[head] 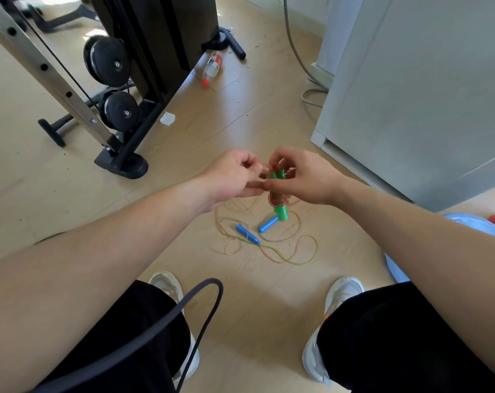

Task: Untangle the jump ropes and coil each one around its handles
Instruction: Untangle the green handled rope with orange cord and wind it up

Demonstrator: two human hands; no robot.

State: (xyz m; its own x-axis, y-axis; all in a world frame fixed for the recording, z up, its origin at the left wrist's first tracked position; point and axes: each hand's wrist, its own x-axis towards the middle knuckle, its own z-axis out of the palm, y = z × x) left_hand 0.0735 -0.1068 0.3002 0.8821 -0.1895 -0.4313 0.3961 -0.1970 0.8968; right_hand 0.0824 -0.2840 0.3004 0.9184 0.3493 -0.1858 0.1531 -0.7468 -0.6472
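Two bare forearms reach in from the lower corners of the frame and meet just above its centre. The left arm (pixel 98 245) comes from the lower left, the right arm (pixel 410 236) from the lower right, and both wrists are roughly straight. The left grip (pixel 235 177), a bare hand with its back upward, has curled fingers; its thumb and fingertips pinch at a thin rope (pixel 278 198). The right grip (pixel 305 177) sits just to the right, knuckles up, fingers curled round the top of a pair of green handles (pixel 280 215) that point downward below the palm. The two grips touch at the fingertips.
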